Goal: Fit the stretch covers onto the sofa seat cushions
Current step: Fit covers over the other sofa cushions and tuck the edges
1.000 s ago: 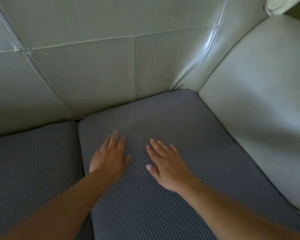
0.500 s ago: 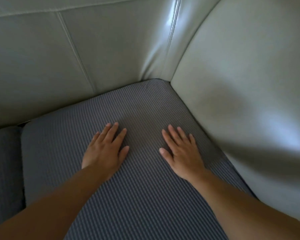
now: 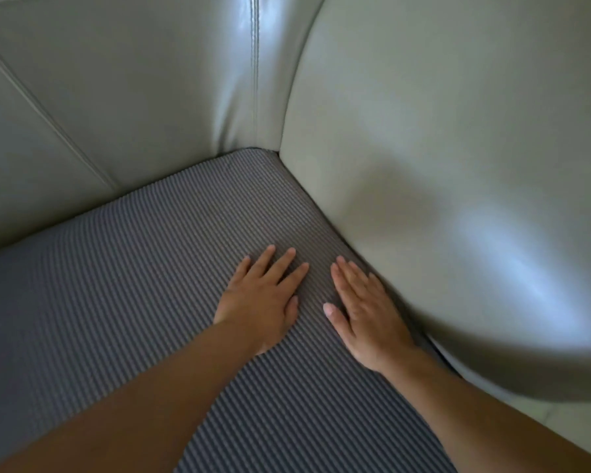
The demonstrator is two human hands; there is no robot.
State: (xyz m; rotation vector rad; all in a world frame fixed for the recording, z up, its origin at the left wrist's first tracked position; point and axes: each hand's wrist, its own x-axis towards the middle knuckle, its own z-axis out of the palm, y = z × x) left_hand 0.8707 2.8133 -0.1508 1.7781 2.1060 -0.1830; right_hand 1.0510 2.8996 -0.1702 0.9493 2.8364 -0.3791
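Pale leather sofa (image 3: 440,165): armrest bounds the seat's right side. Ribbed grey stretch cover (image 3: 133,285) lies taut over the seat cushion. Right hand (image 3: 365,308) flat, fingers together, nearer the armrest crevice. Left hand (image 3: 263,298) flat, fingers slightly spread.

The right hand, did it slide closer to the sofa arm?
Yes. The right hand slid rightward across the grey cover and now lies against the sofa arm.

dim, soft glare on armrest (image 3: 498,268)
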